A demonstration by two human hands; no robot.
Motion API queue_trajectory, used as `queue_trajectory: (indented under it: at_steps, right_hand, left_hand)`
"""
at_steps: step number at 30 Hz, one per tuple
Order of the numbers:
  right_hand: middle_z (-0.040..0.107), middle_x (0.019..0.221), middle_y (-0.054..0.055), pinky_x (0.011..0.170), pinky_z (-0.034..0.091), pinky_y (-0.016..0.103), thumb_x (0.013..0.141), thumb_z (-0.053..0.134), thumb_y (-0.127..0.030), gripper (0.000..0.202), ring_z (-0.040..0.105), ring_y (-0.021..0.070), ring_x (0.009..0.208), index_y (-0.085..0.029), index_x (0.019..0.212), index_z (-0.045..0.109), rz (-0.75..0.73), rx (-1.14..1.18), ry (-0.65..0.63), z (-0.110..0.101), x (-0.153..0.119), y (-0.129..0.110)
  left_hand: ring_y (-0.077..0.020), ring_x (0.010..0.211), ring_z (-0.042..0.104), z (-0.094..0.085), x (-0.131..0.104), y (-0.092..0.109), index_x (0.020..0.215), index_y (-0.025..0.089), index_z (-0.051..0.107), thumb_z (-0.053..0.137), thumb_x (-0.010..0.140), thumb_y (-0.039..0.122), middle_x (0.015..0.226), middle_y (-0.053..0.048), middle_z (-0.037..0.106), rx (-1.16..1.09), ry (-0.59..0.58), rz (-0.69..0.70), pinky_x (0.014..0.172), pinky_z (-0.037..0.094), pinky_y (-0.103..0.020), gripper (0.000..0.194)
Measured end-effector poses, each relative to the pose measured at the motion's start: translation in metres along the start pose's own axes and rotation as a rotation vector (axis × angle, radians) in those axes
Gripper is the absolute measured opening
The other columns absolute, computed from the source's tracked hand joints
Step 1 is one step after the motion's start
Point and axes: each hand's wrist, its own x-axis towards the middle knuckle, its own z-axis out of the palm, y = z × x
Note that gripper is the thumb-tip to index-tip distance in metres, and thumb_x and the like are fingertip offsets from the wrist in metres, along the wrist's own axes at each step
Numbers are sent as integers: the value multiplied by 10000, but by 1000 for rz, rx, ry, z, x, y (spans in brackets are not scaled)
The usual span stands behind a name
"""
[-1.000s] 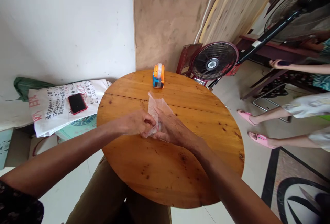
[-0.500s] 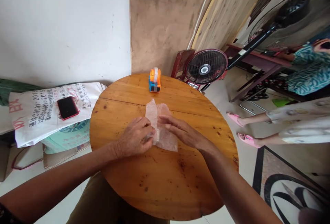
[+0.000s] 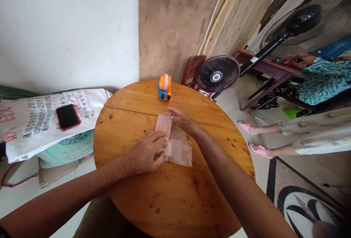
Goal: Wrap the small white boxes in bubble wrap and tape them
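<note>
A translucent, pinkish sheet of bubble wrap (image 3: 179, 148) lies partly folded on the round wooden table (image 3: 175, 197). My left hand (image 3: 149, 150) rests over its left side, fingers bent and closed on the folded part. At the far edge of the wrap, my right hand (image 3: 179, 119) has its fingers bent round the upper corner; the fingertips are partly hidden. A small pale strip shows along the fold between the hands. Beyond them, near the table's far edge, stands an orange and blue tape dispenser (image 3: 165, 88) with a roll of clear tape.
Left of the table, a phone (image 3: 68, 116) lies on white printed sacks (image 3: 41, 102). A fan (image 3: 217, 77) stands behind the table's right edge. Further right, a person in pink sandals (image 3: 260, 150) is beside a dark red desk (image 3: 282, 66).
My right hand has moved away from me, from the middle of the bubble wrap to its far corner. The left hand stays on the left side, its fingers reaching slightly further over the fold.
</note>
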Motion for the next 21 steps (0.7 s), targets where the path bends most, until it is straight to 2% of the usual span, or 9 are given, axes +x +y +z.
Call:
queue_trajectory:
  at_steps: [3,6,9,13,17,21]
  right_hand:
    - [644,1229,123,785,499,312,703,535,-194,611,619,191,956,-159,1311,488,16,55,42,-1,6,4]
    - [604,1300,138,882,498,368,709,524,-193,620,595,219,1112,-162,1328,483,-61,1,131,-4,-3,1]
    - [619,1283,124,995,451,413,766,524,-225,470,576,223,1180,-172,1231,561,-216,-154,232,-9,-32,-8]
    - [659,1215,109,932,480,429,844,561,-353,313,607,247,1103,-204,1111,627,-289,-399,278,-10,-88,-16]
    - [645,1190,143,784,521,403,784,645,-440,528,629,266,1013,-184,1236,552,-140,-482,410,-4,-128,-1]
    - [678,999,107,730,523,378,767,648,-486,690,649,220,800,-128,1335,487,69,-440,337,6,-137,18]
  left_hand:
    - [-288,1213,561,2,-1,1,942,168,566,528,779,111,1258,-183,615,8,-6,-8,1017,488,-455,177]
    - [-289,1262,536,2,-2,2,953,169,566,516,787,107,1283,-186,609,25,-25,-21,1059,463,-476,184]
    - [-291,1291,519,0,-2,4,957,165,570,508,796,109,1301,-188,605,50,-55,-34,1092,437,-482,181]
    - [-295,1282,530,-2,-2,4,974,163,575,488,816,122,1282,-180,623,96,-82,-17,1097,432,-499,186]
    - [-304,1280,531,-1,-3,3,992,147,590,481,835,135,1296,-187,619,133,-84,-12,1091,434,-489,192]
    - [-321,1269,538,0,-3,2,1018,137,605,490,834,145,1298,-189,624,168,-100,-7,1079,432,-508,218]
